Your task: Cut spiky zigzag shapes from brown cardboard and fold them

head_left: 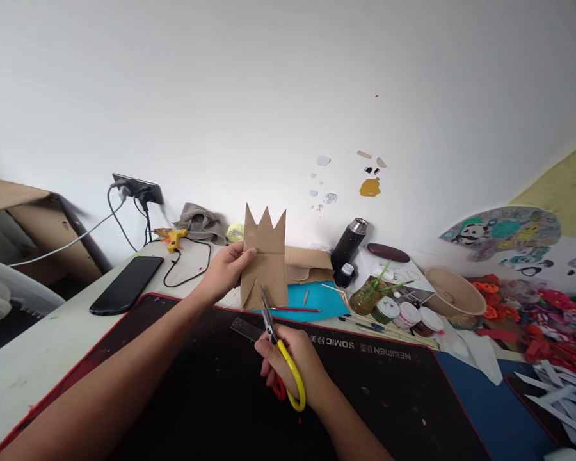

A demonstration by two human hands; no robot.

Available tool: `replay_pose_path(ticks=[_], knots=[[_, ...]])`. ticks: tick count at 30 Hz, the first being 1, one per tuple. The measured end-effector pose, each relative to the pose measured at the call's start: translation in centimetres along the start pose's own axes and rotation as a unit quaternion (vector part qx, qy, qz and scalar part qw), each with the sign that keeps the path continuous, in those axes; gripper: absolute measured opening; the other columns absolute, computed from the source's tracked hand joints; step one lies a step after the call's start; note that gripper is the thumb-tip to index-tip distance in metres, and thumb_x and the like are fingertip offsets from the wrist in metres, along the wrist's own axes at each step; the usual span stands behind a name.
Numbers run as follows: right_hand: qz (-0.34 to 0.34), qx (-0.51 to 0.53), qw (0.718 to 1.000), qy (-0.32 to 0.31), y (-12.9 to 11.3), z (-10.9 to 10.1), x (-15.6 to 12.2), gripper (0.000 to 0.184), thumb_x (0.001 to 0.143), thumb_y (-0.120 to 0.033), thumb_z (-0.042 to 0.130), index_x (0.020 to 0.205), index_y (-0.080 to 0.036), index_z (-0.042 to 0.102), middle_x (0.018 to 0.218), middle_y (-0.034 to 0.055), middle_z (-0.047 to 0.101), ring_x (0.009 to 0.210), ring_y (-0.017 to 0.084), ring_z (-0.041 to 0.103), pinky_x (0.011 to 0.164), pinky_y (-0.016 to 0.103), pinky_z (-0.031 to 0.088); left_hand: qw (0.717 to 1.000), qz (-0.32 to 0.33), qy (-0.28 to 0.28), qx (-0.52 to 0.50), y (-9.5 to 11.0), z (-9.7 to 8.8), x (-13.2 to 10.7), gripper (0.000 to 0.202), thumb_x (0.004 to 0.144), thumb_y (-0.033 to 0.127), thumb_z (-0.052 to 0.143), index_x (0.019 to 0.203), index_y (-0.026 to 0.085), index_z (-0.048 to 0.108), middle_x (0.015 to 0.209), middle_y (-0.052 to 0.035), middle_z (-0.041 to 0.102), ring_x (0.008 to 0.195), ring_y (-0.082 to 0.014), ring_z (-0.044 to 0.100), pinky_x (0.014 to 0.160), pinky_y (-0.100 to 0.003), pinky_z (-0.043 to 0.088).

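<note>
My left hand (pixel 228 269) pinches the left edge of a brown cardboard piece (pixel 265 262), held upright above the mat. Its top edge is cut into three pointed spikes, and a slanting cut runs through its lower left part. In my right hand (pixel 290 358) is a pair of scissors (pixel 292 378) with yellow and red handles. The scissor blades point up at the bottom edge of the cardboard, one blade lying in front of it. Just left of the scissors, a flat ruler-like strip (pixel 246 329) rests on the black mat (pixel 196 384).
Along the back stand a black flask (pixel 349 244), a jar with brushes (pixel 367 296) and paint pots (pixel 384 310). A red pencil (pixel 297 310) lies on a blue sheet (pixel 324 298). At left are a phone (pixel 127 285) and a yellow glue gun (pixel 175 239) with its cord.
</note>
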State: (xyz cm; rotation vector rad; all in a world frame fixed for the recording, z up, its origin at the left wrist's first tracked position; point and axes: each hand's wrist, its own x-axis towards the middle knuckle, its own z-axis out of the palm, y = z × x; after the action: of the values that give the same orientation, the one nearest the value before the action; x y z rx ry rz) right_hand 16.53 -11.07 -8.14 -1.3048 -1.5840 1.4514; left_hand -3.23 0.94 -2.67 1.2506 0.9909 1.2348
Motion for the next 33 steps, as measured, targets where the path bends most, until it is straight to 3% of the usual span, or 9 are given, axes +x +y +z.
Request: replay_pose_path(ticks=[3, 7, 13, 19, 26, 31, 33], knots=[[0.011, -0.004, 1.000, 0.010, 0.2, 0.0, 0.0, 0.047, 0.098, -0.067, 0.066, 0.092, -0.020, 0.064, 0.054, -0.0045, 0.061, 0.037, 0.011, 0.053, 0.036, 0.019, 0.037, 1.000, -0.005, 0.006, -0.022, 0.1, 0.1, 0.1, 0.056, 0.069, 0.067, 0.090, 0.087, 0.019, 0.066, 0.064, 0.0043, 0.059, 0.046, -0.0088, 0.042, 0.040, -0.020, 0.027], [0.007, -0.011, 1.000, 0.011, -0.1, 0.1, -0.3, 0.049, 0.100, -0.069, 0.062, 0.088, -0.021, 0.061, 0.054, -0.0046, 0.059, 0.037, 0.011, 0.051, 0.035, 0.018, 0.036, 0.999, -0.006, 0.001, -0.031, -0.3, -0.1, 0.2, 0.055, 0.072, 0.066, 0.088, 0.091, 0.019, 0.069, 0.075, -0.0004, 0.069, 0.053, -0.0131, 0.055, 0.044, -0.022, 0.037], [0.028, -0.046, 0.998, 0.017, -1.5, 0.4, -0.7, 0.049, 0.099, -0.069, 0.063, 0.083, -0.023, 0.058, 0.051, -0.0055, 0.054, 0.035, 0.011, 0.050, 0.035, 0.019, 0.037, 0.999, 0.042, -0.005, -0.008, -0.4, -0.4, 0.3, 0.040, 0.084, 0.058, 0.082, 0.091, 0.020, 0.072, 0.064, 0.0002, 0.064, 0.050, -0.0155, 0.055, 0.042, -0.024, 0.036], [0.027, -0.074, 0.996, 0.035, -0.9, 0.9, -0.6, 0.045, 0.102, -0.062, 0.062, 0.078, -0.025, 0.051, 0.049, -0.0064, 0.051, 0.033, 0.013, 0.050, 0.034, 0.020, 0.035, 0.998, 0.065, -0.008, 0.000, -0.2, -0.5, 0.3, 0.037, 0.087, 0.057, 0.080, 0.089, 0.020, 0.073, 0.061, 0.0001, 0.063, 0.051, -0.0169, 0.057, 0.045, -0.025, 0.041], [0.023, -0.050, 0.998, 0.015, 0.5, 0.8, -0.3, 0.038, 0.105, -0.057, 0.059, 0.087, -0.024, 0.059, 0.055, -0.0055, 0.058, 0.039, 0.013, 0.055, 0.039, 0.020, 0.039, 0.998, 0.057, -0.011, 0.001, -0.2, -0.4, 0.2, 0.040, 0.086, 0.059, 0.081, 0.090, 0.019, 0.072, 0.069, -0.0018, 0.067, 0.057, -0.0171, 0.060, 0.047, -0.025, 0.042], [-0.010, -0.032, 0.999, -0.002, -0.4, 0.1, -0.5, 0.034, 0.102, -0.054, 0.067, 0.092, -0.021, 0.065, 0.063, -0.0009, 0.069, 0.050, 0.014, 0.065, 0.053, 0.022, 0.051, 0.998, 0.054, -0.015, 0.003, -0.1, -0.4, 0.3, 0.042, 0.087, 0.060, 0.079, 0.089, 0.020, 0.071, 0.066, -0.0002, 0.063, 0.058, -0.0168, 0.059, 0.048, -0.024, 0.042], [-0.013, -0.037, 0.999, -0.007, -0.9, -0.1, -0.6, 0.037, 0.099, -0.056, 0.070, 0.092, -0.020, 0.066, 0.068, 0.0014, 0.074, 0.048, 0.012, 0.062, 0.053, 0.022, 0.049, 0.998, 0.059, -0.010, 0.016, 0.0, -0.5, 0.3, 0.040, 0.087, 0.060, 0.078, 0.089, 0.020, 0.070, 0.064, 0.0007, 0.060, 0.056, -0.0161, 0.057, 0.047, -0.024, 0.040]])
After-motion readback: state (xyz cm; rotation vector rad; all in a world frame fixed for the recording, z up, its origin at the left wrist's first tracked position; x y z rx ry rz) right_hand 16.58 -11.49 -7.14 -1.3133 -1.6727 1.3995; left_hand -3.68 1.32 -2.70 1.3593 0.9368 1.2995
